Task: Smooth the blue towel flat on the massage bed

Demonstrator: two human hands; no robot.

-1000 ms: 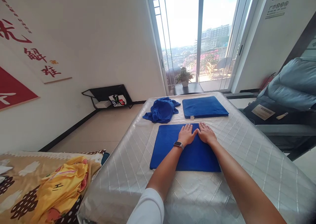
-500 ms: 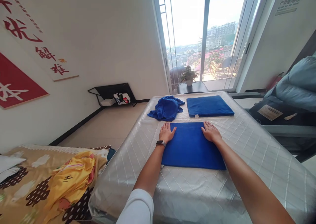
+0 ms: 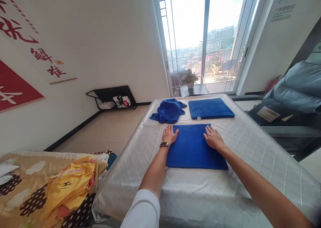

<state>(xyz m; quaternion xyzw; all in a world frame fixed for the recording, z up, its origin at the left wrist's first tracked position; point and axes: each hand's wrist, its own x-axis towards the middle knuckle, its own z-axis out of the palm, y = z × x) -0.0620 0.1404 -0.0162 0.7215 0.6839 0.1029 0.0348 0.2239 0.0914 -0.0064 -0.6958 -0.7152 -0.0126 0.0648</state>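
A blue towel [image 3: 194, 151], folded into a flat rectangle, lies in front of me on a silver quilted mattress [image 3: 140, 161]. My left hand [image 3: 170, 134] rests flat on its far left corner, fingers stretched forward, with a watch on the wrist. On the right edge, near the far corner, my right hand [image 3: 213, 137] lies flat with its fingers spread. Beyond them sits a crumpled blue towel [image 3: 170, 110] on the left. To its right is a neatly folded stack of blue towels [image 3: 211, 108] with a small white tag at the front.
A bed with a brown patterned sheet [image 3: 35, 167] and yellow garment [image 3: 71, 184] is low on the left. A grey armchair [image 3: 298, 90] stands close on the right. A potted plant [image 3: 190, 79] sits on a chair by the glass door. A black rack [image 3: 112, 95] is against the wall.
My right hand has slid slightly toward me, leaving the towel's far right corner showing. The left hand stays in place. The view has turned a little to the right.
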